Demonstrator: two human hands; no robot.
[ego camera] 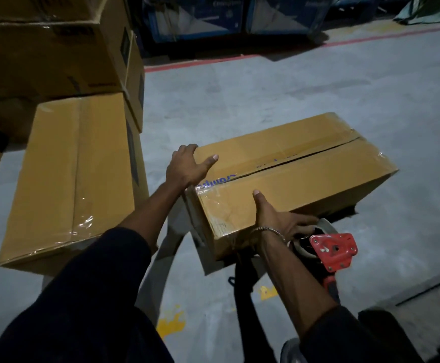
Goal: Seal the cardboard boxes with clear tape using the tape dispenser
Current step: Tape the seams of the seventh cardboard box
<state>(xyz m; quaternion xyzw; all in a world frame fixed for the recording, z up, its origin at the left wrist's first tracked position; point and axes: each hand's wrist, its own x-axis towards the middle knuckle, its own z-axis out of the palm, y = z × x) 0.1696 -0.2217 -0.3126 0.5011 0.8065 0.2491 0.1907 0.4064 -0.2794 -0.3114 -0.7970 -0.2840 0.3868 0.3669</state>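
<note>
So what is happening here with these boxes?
A person holds a cardboard box on the grey floor with both hands: the left hand on its near-left top corner, the right hand over its near edge. The middle seam gapes, though clear tape shows at the ends. A red tape dispenser sits beside the right wrist. A taped box stands to the left.

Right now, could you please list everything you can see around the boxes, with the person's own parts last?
Box being handled: one, tan, centre floor, top seam open.
Taped box: one, tan, left of it.
Stacked boxes: several, tan, upper left.
Tape dispenser: one, red, beside the right wrist.
Floor line: one, red, far floor.
Printed cartons: several, blue, background.
Left hand: on the box's near-left corner.
Right hand: on its near side.
</note>
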